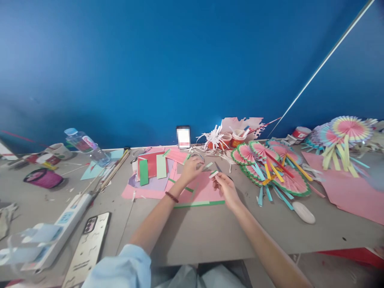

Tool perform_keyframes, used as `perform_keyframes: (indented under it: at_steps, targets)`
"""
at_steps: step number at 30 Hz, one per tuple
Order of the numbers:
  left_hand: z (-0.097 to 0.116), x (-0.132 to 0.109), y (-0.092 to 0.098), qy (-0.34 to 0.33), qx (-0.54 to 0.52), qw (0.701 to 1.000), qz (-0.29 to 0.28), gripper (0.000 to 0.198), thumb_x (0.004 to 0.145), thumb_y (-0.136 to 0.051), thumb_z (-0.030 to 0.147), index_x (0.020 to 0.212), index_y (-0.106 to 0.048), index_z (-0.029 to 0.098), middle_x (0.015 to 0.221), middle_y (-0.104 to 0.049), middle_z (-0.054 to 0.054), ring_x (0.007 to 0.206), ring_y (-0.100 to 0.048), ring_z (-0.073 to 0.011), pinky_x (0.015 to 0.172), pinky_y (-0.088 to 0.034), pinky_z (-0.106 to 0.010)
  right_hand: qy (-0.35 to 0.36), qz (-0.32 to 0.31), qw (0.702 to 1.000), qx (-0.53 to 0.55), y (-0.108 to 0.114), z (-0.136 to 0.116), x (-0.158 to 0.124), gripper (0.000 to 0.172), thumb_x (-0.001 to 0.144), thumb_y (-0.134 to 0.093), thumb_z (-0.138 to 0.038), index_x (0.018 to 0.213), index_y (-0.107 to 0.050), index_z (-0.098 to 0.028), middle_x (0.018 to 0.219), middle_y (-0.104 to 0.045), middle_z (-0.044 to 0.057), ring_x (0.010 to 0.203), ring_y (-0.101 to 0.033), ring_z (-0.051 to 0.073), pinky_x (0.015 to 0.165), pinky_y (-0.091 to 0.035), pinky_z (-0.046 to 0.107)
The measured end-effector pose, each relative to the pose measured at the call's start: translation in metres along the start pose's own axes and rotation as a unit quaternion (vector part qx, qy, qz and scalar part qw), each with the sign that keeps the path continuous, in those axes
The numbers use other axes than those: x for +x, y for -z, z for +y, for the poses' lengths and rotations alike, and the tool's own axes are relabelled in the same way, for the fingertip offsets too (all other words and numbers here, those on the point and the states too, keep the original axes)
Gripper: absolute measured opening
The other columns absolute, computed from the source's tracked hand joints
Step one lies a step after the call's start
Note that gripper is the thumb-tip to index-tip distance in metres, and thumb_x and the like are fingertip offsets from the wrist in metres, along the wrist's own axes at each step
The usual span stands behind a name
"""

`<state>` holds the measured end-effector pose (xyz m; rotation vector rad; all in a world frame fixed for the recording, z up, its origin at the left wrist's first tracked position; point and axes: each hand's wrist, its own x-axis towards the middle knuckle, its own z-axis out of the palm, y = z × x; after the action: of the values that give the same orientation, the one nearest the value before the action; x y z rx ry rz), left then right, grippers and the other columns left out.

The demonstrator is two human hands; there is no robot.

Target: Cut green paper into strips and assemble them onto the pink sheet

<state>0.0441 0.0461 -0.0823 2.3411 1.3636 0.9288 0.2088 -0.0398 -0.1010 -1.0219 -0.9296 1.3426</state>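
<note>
My right hand (227, 189) pinches a small white-and-green paper strip (213, 174) between thumb and fingers. To its left, my left hand (192, 169) hovers with its fingers curled together; what they hold, if anything, is too small to make out. A pale green paper strip (208, 166) shows just beyond its fingertips. Under both hands lies pink paper (207, 190), with a green strip (199, 204) along its near edge. A pleated pink paper piece with a green edge (177, 156) rests beside my left hand.
Pleated paper fans with streamers (270, 164) lie on the right, near a white mouse (303, 212). Green paper pieces (144, 172) sit left of the hands. A phone (88, 248), a power strip (60, 232) and a tilted bottle (87, 144) stand farther left. Behind is a blue wall (180, 68).
</note>
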Motion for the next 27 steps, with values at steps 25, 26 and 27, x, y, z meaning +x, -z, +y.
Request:
perform_keyframes:
  at_steps: [25,26,27]
  targets:
    - [0.006,-0.078,-0.01,0.137,-0.367,0.92,0.03,0.018,0.077,-0.067,0.034,0.07,-0.067,0.018,0.072,-0.066,-0.004,0.067,-0.057,-0.015,0.061,-0.043,-0.028,0.199,-0.011,0.928,-0.314,-0.012,0.014,-0.013,0.024,0.09,-0.051,-0.036,0.092,-0.068,-0.02,0.094,-0.07,0.009,0.08,-0.064,0.02,0.064,-0.051,0.029]
    - [0.006,-0.078,-0.011,0.14,-0.373,0.917,0.034,0.019,0.078,-0.068,0.036,0.07,-0.067,0.018,0.072,-0.066,-0.004,0.067,-0.057,-0.0151,0.061,-0.043,-0.028,0.199,-0.01,0.931,-0.307,-0.013,0.015,-0.014,0.024,0.089,-0.052,-0.036,0.093,-0.069,-0.02,0.097,-0.07,0.01,0.083,-0.065,0.02,0.066,-0.052,0.029]
    - [0.006,-0.078,-0.011,0.141,-0.378,0.914,0.037,0.021,0.078,-0.068,0.037,0.07,-0.067,0.018,0.072,-0.065,-0.004,0.068,-0.057,-0.0151,0.061,-0.043,-0.028,0.195,-0.009,0.934,-0.299,-0.013,0.015,-0.015,0.024,0.089,-0.053,-0.036,0.095,-0.07,-0.02,0.098,-0.071,0.01,0.083,-0.065,0.021,0.067,-0.052,0.03]
